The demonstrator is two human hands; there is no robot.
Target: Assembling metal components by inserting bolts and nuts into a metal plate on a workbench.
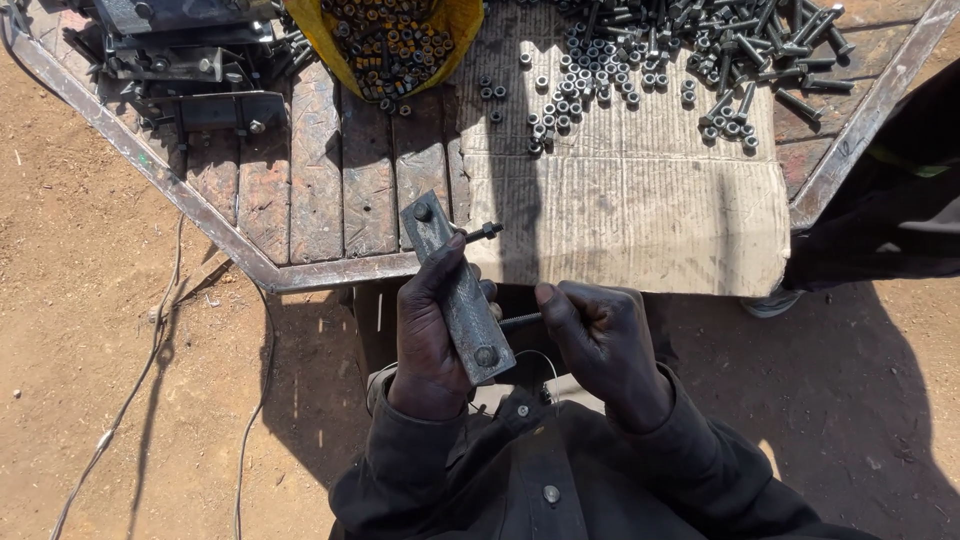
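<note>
Hands are meeting above the table edge [330,272]: your left hand [432,330] is gripping a flat metal plate [458,290] with bolts through it, while your right hand [600,340] is clenching around one bolt's threaded shank [520,320].

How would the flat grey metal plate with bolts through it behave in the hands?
The flat grey metal plate looks thick and solid, so probably rigid and heavy for its size. Its flat faces should not roll. The left hand wraps it, suggesting a secure, non-slippery grip.
</note>
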